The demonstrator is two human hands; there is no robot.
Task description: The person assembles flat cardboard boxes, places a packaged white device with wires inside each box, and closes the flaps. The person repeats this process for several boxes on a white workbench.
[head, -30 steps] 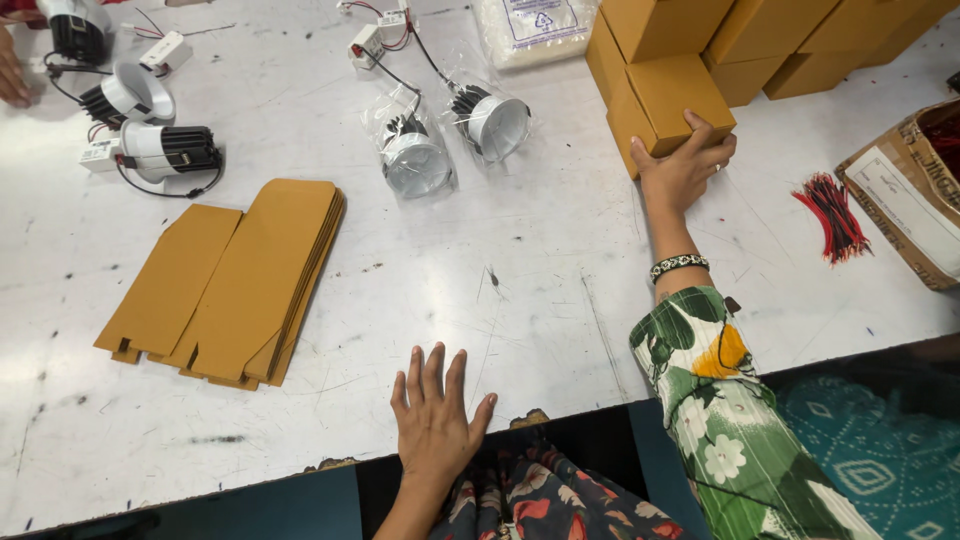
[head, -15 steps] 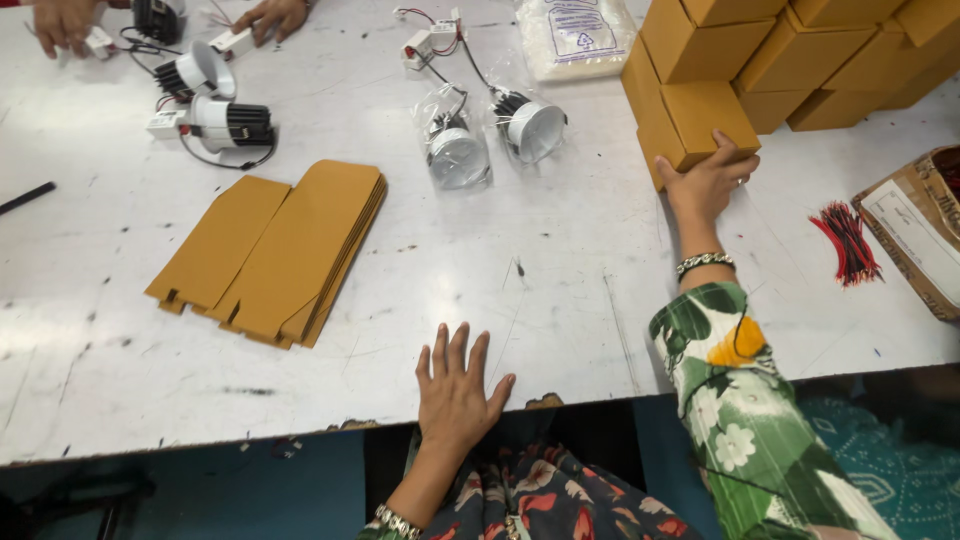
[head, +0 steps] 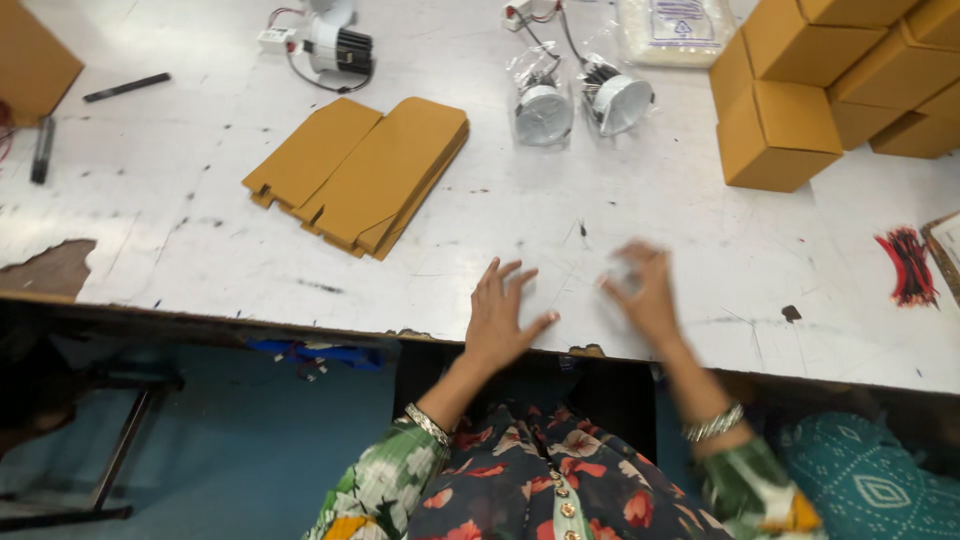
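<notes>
At the near edge of the white worktable (head: 250,250), the left hand (head: 500,315) lies flat, palm down, fingers spread and holding nothing. Right hand (head: 645,295) sits just beside it, motion-blurred; a pale smear shows at the fingers, but whether it grips anything cannot be told. Nearest stock: a stack of flat tan carton blanks (head: 360,175), lying up-table and to the left of the left hand, well apart from both. Judged light, stiff across the panel, bendy along the creases, and prone to slide over one another; best taken by a long edge of the top sheet, thumb above and fingers beneath. Two bagged round lamp fittings (head: 580,100) lie farther back; judged heavier, with slippery film and fragile faces. Assembled tan boxes (head: 775,135) stand at far right, the stack cut off by the frame. Red wire ties (head: 905,265) lie at the right edge. Wired fitting (head: 335,45) at top is partly cropped.
</notes>
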